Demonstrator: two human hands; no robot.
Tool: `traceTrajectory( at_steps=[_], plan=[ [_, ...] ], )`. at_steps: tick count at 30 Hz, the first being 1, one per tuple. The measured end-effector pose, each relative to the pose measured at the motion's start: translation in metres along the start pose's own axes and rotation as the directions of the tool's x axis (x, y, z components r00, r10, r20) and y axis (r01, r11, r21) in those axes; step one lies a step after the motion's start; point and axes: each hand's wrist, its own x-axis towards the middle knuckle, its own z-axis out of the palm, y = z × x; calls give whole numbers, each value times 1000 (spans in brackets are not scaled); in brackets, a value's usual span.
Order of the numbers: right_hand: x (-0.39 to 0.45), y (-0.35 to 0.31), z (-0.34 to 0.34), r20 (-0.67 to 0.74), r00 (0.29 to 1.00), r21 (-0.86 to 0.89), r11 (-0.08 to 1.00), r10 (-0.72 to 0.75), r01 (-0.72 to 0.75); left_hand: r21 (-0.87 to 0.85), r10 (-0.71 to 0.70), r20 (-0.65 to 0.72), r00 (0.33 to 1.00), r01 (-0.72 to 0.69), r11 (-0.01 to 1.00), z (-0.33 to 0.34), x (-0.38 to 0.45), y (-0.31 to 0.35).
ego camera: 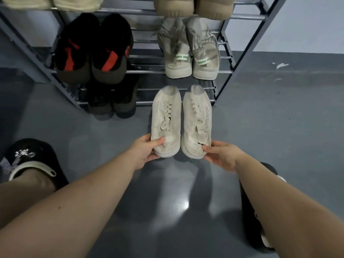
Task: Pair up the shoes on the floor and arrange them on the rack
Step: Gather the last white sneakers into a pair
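step: placing a matched pair. Both cream-white knit lace-up sneakers, the left one (166,121) and the right one (197,121), sit side by side at frame centre, toes pointing at the grey metal tube shoe rack (247,47), heels toward the person.
shoe pos: toes look to reach the rack's lowest bars at centre-right; heels hang out over the glossy grey floor (279,127). Can't tell if soles rest on the bars or are carried just above.
left hand (147,151): thumb on top of the left sneaker's heel, fingers curled under the sole; firm pinch at the heel.
right hand (220,155): thumb on the right sneaker's heel collar by the black tab, fingers under and behind; holding too.
arms: both forearms run in from the lower corners, nearly straight, converging on the heels; reach looks well extended.
rack so far: black shoes w/ red straps (93,51) upper left on the middle tier, pale grey sneakers w/ green-striped heel tabs (191,53) upper right beside them, dark brown pair (111,101) on the low tier left of centre, beige padded shoes (191,8) at top edge.
progress (est.): late; no loose shoes seen on the floor apart from the black clogs (33,159) on the person's feet, lower left and lower right.
next move needs: push both heels fwd together, keeping the pair parallel and touching, until heels clear the front bar; then let go w/ both hands at once.
risk: toes could slip between bars; uneven push would skew the pair.
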Motion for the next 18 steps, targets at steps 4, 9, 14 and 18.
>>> traceTrajectory(
  at_steps=[4, 9, 14, 18],
  plan=[
    [24, -25, 2, -103, 993, -65, 996, -64, 57, 15, 15, -7, 1000, -15, 1000, 10, 32, 18],
    [63, -64, 4, -213, 964, -49, 987, -160, 153, -14, 69, -78, 995, -71, 997, 22, 84, 50],
    [102, -92, 11, -288, 919, -67, 963, -270, 262, 6, 91, -130, 987, -91, 996, 30, 132, 80],
    [132, -106, 15, -349, 884, -139, 950, -313, 281, -3, 82, -157, 984, -84, 996, 33, 159, 92]
  ],
)
